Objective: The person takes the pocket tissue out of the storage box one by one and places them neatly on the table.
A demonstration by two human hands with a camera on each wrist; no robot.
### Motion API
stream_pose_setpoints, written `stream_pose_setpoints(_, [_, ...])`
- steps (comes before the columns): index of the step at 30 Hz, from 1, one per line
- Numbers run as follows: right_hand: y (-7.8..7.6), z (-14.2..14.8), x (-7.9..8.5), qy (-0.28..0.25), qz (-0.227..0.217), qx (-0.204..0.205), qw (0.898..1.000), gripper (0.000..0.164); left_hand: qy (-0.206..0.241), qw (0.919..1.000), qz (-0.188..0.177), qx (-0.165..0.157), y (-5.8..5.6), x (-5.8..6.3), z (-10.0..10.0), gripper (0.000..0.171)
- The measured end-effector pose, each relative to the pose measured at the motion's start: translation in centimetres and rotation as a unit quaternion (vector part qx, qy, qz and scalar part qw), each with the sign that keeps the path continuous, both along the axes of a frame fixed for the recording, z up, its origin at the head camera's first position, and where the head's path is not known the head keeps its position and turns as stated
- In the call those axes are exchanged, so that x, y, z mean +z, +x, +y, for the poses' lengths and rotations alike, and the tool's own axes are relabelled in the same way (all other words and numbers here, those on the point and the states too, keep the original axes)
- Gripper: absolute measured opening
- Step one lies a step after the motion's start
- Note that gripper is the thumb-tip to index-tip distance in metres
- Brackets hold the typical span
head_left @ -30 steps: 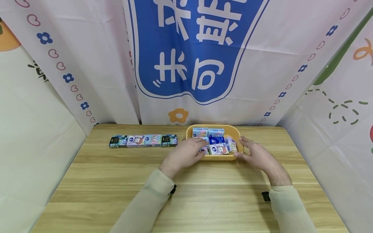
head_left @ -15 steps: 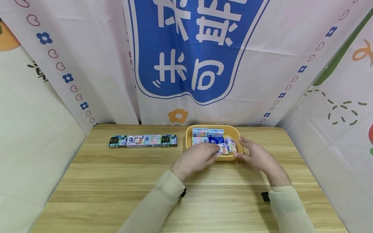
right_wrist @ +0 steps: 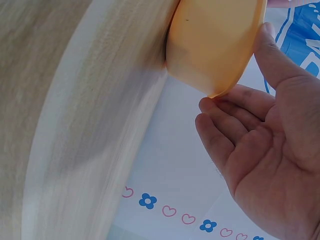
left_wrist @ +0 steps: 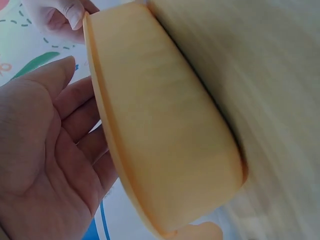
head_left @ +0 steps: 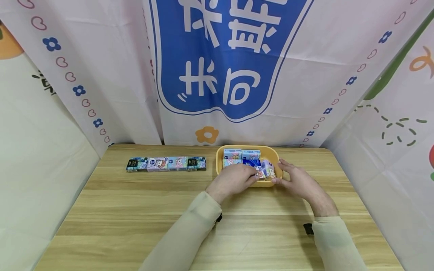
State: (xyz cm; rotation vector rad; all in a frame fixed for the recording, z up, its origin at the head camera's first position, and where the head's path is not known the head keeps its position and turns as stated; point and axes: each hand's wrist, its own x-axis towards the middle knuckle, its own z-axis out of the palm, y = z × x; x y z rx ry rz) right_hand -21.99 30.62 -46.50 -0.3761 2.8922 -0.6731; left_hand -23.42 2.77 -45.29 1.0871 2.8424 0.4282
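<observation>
The left hand [head_left: 234,178] enters the yellow basket [head_left: 262,184] from seven o'clock, apparently aligning packs [head_left: 251,154] — pinch hidden; the right hand [head_left: 298,182], spread, touches four o'clock — gentle nudging seems next.

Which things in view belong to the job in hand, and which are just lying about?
Part of the job:
basket, touched by the right hand
packets inside it, with the left hand over some
row of four packets beside it, probably, though neither hand touches it

Just surroundings, it seems:
table
printed cloth behind
</observation>
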Motion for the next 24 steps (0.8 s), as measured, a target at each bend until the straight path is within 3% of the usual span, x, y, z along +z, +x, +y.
stream_pose_setpoints(12, [0.1,0.1,0.0,0.004,0.001,0.004,1.0,0.085,-0.007,0.9997,-0.021,-0.007,-1.7,1.1,0.5,0.019])
stream_pose_setpoints(24, [0.0,0.0,0.0,0.005,-0.008,-0.001,1.0,0.085,-0.052,0.9984,-0.019,-0.014,-2.7,1.3,0.5,0.026])
